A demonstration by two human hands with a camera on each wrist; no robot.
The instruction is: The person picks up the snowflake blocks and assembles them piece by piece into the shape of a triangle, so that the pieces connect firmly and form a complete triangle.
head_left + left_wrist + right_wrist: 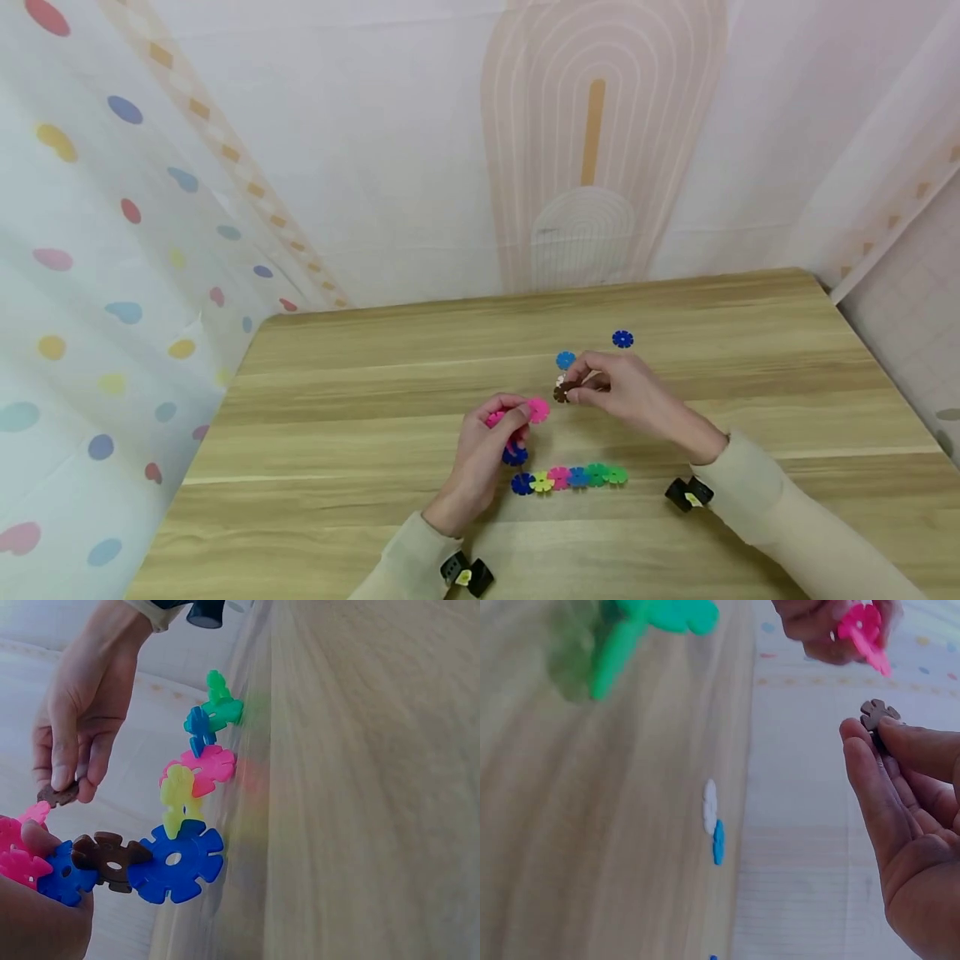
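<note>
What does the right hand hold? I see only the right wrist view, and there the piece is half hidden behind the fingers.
Observer: The right hand pinches a brown snowflake disc between thumb and fingertips; the left wrist view shows it plainly.
Operator: And the left hand, what else does it hold besides the pink disc?
Observer: The left hand grips one end of a linked chain: pink, blue, brown, a big blue disc, then yellow, pink, blue and green.
Operator: Does the chain hang in the air?
Observer: No. In the head view its far part lies in a row on the wooden table.
</note>
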